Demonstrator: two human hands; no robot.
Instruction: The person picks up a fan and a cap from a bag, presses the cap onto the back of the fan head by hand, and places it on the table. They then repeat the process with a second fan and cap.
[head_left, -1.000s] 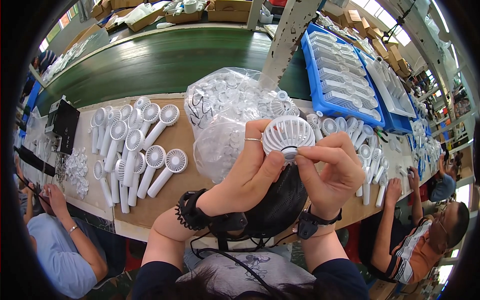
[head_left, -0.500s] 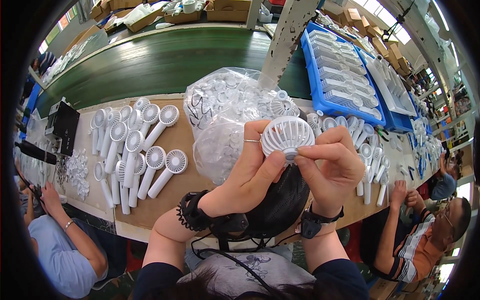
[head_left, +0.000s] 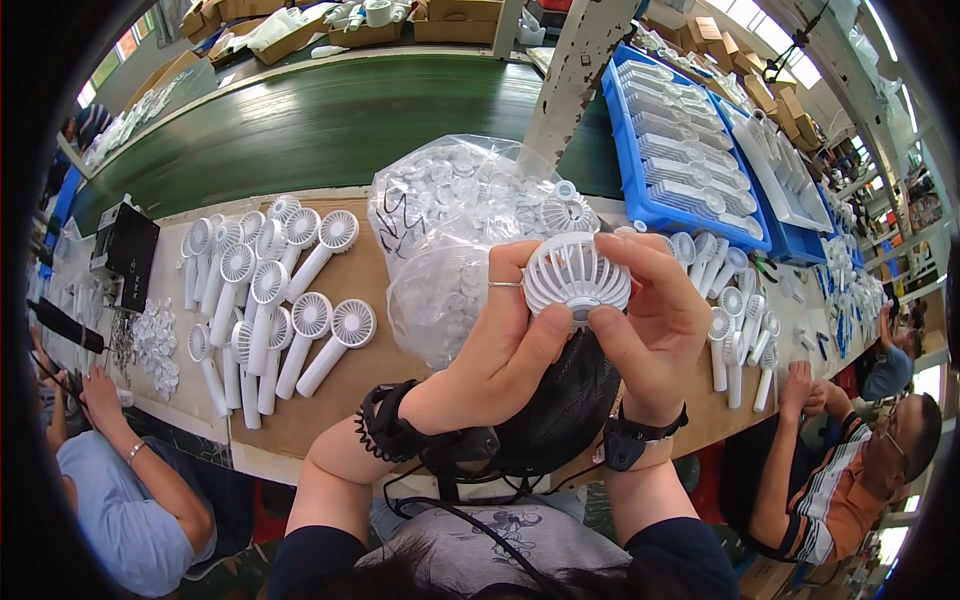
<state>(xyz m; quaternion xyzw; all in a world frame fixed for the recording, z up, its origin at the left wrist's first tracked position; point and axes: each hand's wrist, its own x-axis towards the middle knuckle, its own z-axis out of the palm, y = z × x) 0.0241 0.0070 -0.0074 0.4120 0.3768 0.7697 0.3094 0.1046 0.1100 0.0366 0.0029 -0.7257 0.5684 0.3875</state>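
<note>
A white round slatted fan grille [head_left: 577,270] is held up in front of me between both hands. My left hand [head_left: 505,330] grips its left edge, thumb near the bottom of the rim. On the other side my right hand [head_left: 655,320] closes round it, thumb at the bottom and index finger over the top right. Whether a handle is attached behind the grille, I cannot tell. Beyond my hands lies a clear plastic bag [head_left: 425,215] full of small white round parts. White handheld fans [head_left: 268,285] lie in a group to the left.
Further white fans [head_left: 740,310] lie on the right. A blue crate [head_left: 690,225] of white handle-shaped parts stands behind them. A green conveyor belt [head_left: 330,120] runs across the back, with a metal post [head_left: 570,80] before it. A black box [head_left: 125,255] stands left. Co-workers sit on both sides.
My right index finger has moved from the lower rim up over the top right of the grille. My left hand and the grille stay nearly in place.
</note>
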